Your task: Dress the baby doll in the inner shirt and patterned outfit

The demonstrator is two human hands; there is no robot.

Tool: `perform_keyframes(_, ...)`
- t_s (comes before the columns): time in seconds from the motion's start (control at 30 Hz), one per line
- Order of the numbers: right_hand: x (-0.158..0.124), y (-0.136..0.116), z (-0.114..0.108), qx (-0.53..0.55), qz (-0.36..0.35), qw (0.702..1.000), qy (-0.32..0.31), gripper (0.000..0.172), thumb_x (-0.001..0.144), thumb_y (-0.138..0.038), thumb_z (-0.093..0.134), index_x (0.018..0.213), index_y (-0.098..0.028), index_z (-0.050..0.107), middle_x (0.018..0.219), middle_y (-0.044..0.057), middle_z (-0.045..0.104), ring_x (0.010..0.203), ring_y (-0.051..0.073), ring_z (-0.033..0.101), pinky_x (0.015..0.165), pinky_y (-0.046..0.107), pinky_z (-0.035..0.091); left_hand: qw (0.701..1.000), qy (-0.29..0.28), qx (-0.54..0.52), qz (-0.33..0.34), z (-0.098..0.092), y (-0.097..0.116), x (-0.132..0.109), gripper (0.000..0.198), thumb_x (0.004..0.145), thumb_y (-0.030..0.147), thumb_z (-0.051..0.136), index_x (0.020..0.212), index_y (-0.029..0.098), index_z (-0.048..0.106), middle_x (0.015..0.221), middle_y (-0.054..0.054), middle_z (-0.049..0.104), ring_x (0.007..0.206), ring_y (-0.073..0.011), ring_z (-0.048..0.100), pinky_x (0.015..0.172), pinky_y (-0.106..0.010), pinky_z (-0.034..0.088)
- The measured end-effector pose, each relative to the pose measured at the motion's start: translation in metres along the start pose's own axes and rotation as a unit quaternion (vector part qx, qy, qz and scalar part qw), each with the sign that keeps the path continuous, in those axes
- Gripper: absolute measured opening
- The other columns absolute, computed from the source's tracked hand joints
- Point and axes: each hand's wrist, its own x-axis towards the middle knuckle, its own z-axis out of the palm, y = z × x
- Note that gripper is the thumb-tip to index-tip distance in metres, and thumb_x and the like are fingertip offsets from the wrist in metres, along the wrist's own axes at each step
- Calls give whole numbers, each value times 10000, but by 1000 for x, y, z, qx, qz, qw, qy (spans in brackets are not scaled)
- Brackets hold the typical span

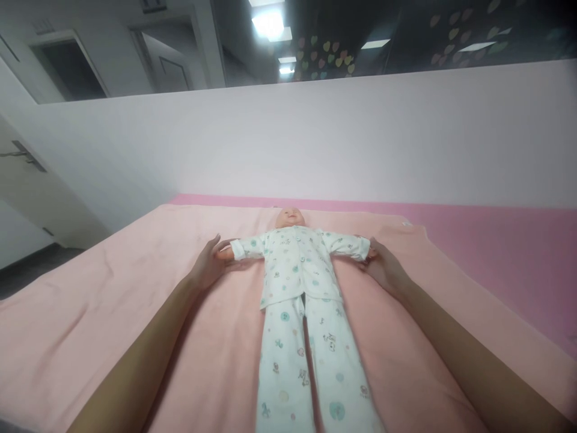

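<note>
Across the lower half of the frame spreads a pale pink blanket [112,325], and at its centre a doll [298,270] in printed pyjamas [283,355] lies face up, arms out sideways. Left of centre, the left hand [209,262] holds the doll's hand on that side in a loose curl, while the right hand [384,264], right of centre, holds the other by the cuff; the step seems to be keeping both arms outstretched, and the next move probably calls for gentle, matched holds.
</note>
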Motion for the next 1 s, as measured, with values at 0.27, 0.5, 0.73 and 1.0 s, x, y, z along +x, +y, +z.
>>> perform_keyframes(0.27,-4,4,-8,-257,-85,962,11,750,738,-615,864,1358,-277,613,1348,113,705,1196,349,670,975,474,591,925,82,357,98,21,4,-15,706,708,570,879,1316,284,664,1365,-83,695,1213,-332,681,892,-391,631)
perform_keyframes(0.5,-6,9,-13,-319,-87,943,37,591,768,-596,828,1248,-282,684,1173,71,777,1026,304,721,897,447,598,901,74,411,115,10,8,-14,614,757,569,836,1270,264,689,1320,-72,727,1185,-322,686,953,-402,600)
perform_keyframes(0.73,-5,8,-10,-371,-96,923,41,540,800,-643,770,1202,-291,699,1127,62,784,954,295,707,827,428,583,882,65,452,116,-9,4,-10,621,772,606,812,1269,253,693,1283,-91,737,1146,-324,697,980,-430,578)
perform_keyframes(1.0,-8,0,-11,-406,-58,910,59,521,831,-685,730,1185,-303,712,1145,46,780,979,294,701,833,423,562,871,89,466,126,16,3,-17,627,761,647,806,1263,302,657,1274,-32,736,1160,-303,685,926,-378,574)
